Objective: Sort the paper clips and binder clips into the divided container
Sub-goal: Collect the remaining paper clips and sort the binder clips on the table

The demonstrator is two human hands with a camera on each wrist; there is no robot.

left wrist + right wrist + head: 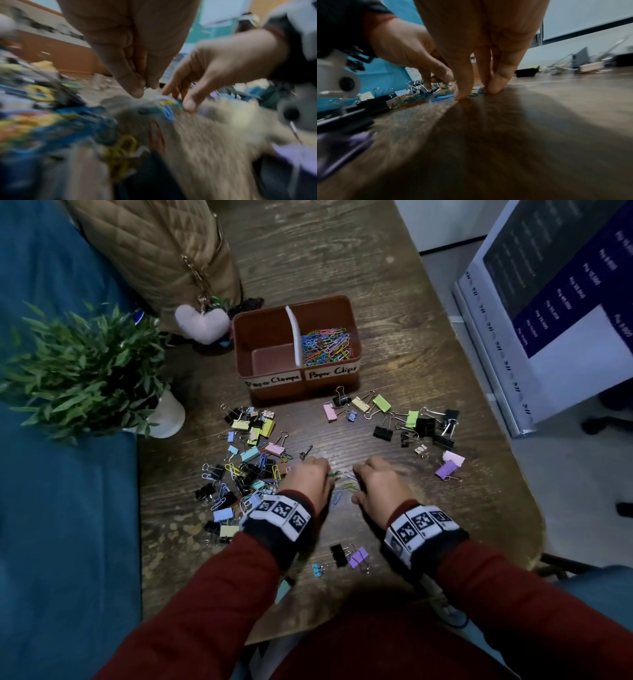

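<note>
The brown divided container (352, 313) stands mid-table. Its right half, labelled Paper Clips, holds coloured paper clips (327, 345); the left half, labelled Paper Clamps, is bare. My left hand (327, 470) (145, 88) pinches a small green paper clip (334, 473) between thumb and fingertip just above the wood. My right hand (356, 484) (476, 93) has its thumb and fingertips set down on the table on either side of loose paper clips (473, 93), not closed on them. Blue (168, 113) and red (157, 135) paper clips lie below the hands.
A mixed heap of binder clips and paper clips (246, 460) lies left of my hands. More binder clips (414, 422) lie to the right, and a few (352, 556) near the front edge. A potted plant (85, 371) and a quilted bag (164, 251) stand at the left.
</note>
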